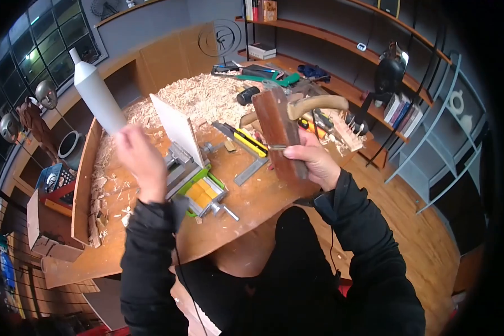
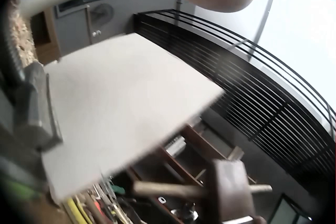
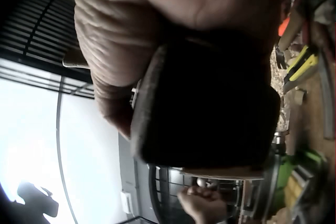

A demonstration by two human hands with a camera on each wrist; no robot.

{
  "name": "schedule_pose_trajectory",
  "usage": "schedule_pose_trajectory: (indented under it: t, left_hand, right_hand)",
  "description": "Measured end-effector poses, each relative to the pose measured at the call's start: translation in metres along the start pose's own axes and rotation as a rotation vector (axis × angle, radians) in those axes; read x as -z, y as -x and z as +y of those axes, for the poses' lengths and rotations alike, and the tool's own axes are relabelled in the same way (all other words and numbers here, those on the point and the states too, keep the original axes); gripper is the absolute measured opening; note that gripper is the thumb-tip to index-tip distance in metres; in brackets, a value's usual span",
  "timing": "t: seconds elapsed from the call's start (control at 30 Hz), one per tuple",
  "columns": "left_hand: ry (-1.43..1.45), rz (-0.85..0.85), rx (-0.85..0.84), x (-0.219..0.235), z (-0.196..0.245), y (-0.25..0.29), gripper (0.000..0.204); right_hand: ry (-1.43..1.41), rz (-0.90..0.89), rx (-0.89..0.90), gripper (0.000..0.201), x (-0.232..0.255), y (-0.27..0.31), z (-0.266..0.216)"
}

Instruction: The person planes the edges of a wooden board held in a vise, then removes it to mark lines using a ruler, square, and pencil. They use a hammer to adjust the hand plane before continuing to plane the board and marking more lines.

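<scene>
My raised left hand (image 1: 141,162) is blurred, its fingers curled, left of the vise (image 1: 179,154); no held object is discernible in it. In the right wrist view that hand (image 3: 202,205) shows folded fingers. Over the bench, my right hand (image 1: 317,161) grips a brown wooden plane (image 1: 277,126) on end, thumb across its side. A pale crosswise handle (image 1: 322,104) sticks out from the plane. A thin pale board (image 1: 176,124) stands upright at the vise, and fills much of the left wrist view. The plane's dark end (image 3: 205,108) hides most of my right fingers.
Wood shavings (image 1: 190,95) cover the bench's far part. A yellow cutter (image 1: 251,143) and a metal square (image 1: 252,169) lie between the vise and the plane. Behind my left hand rises a white bottle-shaped vase (image 1: 99,96). Tools and a black mallet (image 1: 247,96) lie farther back.
</scene>
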State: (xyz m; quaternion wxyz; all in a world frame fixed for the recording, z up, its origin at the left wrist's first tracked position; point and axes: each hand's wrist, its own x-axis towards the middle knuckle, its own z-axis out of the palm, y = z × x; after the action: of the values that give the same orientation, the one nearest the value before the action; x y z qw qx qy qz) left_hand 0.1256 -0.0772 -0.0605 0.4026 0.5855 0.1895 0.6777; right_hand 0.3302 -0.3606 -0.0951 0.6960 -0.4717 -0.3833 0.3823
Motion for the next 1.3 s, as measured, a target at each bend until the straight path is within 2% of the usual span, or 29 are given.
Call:
schedule_pose_trajectory:
  t: [0.03,0.07,0.1,0.13,0.17,0.2,0.23,0.33,0.37,0.43,0.47,0.5,0.53,0.6,0.63,0.73,0.77,0.83,0.9,0.93,0.97,1.03,1.07,1.13,1.17,1.2,1.23,1.27,1.3]
  left_hand:
    - [-0.055,-0.054,-0.130,-0.005,0.005,0.024,0.013]
    - [-0.028,-0.254,-0.186,-0.007,0.025,0.048,0.010]
    - [0.153,-0.436,0.060,-0.013,0.044,0.074,0.002]
    - [-0.004,-0.542,0.108,-0.021,0.047,0.093,0.018]
    - [0.106,-0.635,0.307,-0.028,0.050,0.107,0.044]
    - [0.189,-0.691,0.369,-0.036,0.040,0.116,0.064]
    - [0.179,-0.702,0.368,-0.040,0.036,0.116,0.064]
    - [0.314,-0.799,0.618,-0.055,0.026,0.110,0.089]
    - [0.348,-0.742,0.697,-0.057,0.029,0.111,0.093]
    - [0.465,-0.796,0.820,-0.059,0.023,0.105,0.097]
    - [0.457,-0.800,0.819,-0.057,0.023,0.102,0.097]
    - [0.515,-0.871,0.970,-0.054,0.025,0.098,0.099]
    - [0.572,-0.937,1.124,-0.050,0.027,0.093,0.101]
    - [0.515,-1.004,1.169,-0.043,0.020,0.085,0.101]
    - [0.467,-1.070,1.213,-0.039,0.018,0.082,0.102]
    - [0.557,-1.170,1.237,-0.032,0.018,0.074,0.093]
    - [0.558,-1.198,1.262,-0.030,0.014,0.072,0.091]
    - [0.585,-1.200,1.287,-0.027,0.013,0.074,0.085]
    - [0.541,-1.024,1.179,-0.031,0.018,0.082,0.065]
    - [0.623,-0.928,1.197,-0.033,0.024,0.085,0.057]
    - [0.622,-0.952,1.193,-0.032,0.013,0.082,0.049]
    - [0.671,-0.882,1.125,-0.039,0.002,0.083,0.039]
    - [0.673,-0.879,1.126,-0.041,0.001,0.083,0.039]
    - [0.738,-0.734,1.097,-0.046,0.001,0.087,0.034]
    - [0.741,-0.730,1.101,-0.047,-0.001,0.087,0.034]
    - [0.749,-0.664,1.098,-0.048,-0.002,0.087,0.033]
    - [0.755,-0.602,1.095,-0.049,-0.003,0.087,0.032]
    - [0.755,-0.585,1.066,-0.051,-0.001,0.090,0.034]
    - [0.758,-0.588,1.065,-0.052,0.000,0.092,0.034]
  right_hand:
    - [0.158,0.090,0.069,0.082,-0.008,-0.004,0.005]
    - [0.049,0.156,0.108,0.054,-0.019,-0.003,0.009]
    - [0.038,0.150,0.115,0.054,-0.025,-0.003,0.016]
    - [0.053,0.183,0.195,0.052,-0.028,-0.005,0.026]
    - [0.067,0.219,0.273,0.050,-0.029,-0.008,0.035]
    - [0.100,0.200,0.424,0.056,-0.031,-0.009,0.041]
    - [0.088,0.208,0.427,0.056,-0.031,-0.009,0.047]
    - [0.172,0.119,0.363,0.071,-0.032,-0.002,0.051]
    - [0.161,0.126,0.367,0.071,-0.031,-0.001,0.051]
    - [0.175,0.076,0.324,0.070,-0.031,-0.001,0.053]
    - [0.231,0.098,0.348,0.071,-0.027,-0.005,0.058]
    - [0.224,0.100,0.352,0.071,-0.022,-0.007,0.057]
    - [0.484,0.099,0.445,0.072,-0.014,-0.009,0.055]
    - [0.961,0.156,0.653,0.074,-0.003,-0.012,0.050]
    - [0.955,0.159,0.651,0.074,-0.004,-0.012,0.042]
    - [1.112,-0.041,0.738,0.076,-0.003,-0.018,0.024]
    - [1.234,-0.047,0.793,0.075,-0.001,-0.020,0.024]
    - [1.240,-0.145,0.793,0.079,0.004,-0.031,0.019]
    - [1.304,-0.141,0.794,0.078,0.002,-0.039,0.008]
    - [1.372,-0.139,0.795,0.076,0.003,-0.043,0.005]
    - [1.391,-0.126,0.825,0.075,0.007,-0.052,0.006]
    - [1.463,-0.081,0.844,0.072,0.018,-0.062,0.002]
    - [1.440,0.007,0.889,0.070,0.023,-0.065,-0.002]
    - [1.319,0.125,0.958,0.062,0.046,-0.081,-0.012]
    - [1.370,0.322,1.019,0.055,0.060,-0.076,-0.014]
    - [1.265,0.547,0.803,0.049,0.070,-0.073,-0.009]
    - [1.264,0.662,0.653,0.045,0.083,-0.069,-0.007]
    - [1.211,0.627,0.354,0.039,0.086,-0.061,-0.010]
    - [1.213,0.630,0.356,0.039,0.094,-0.055,-0.005]
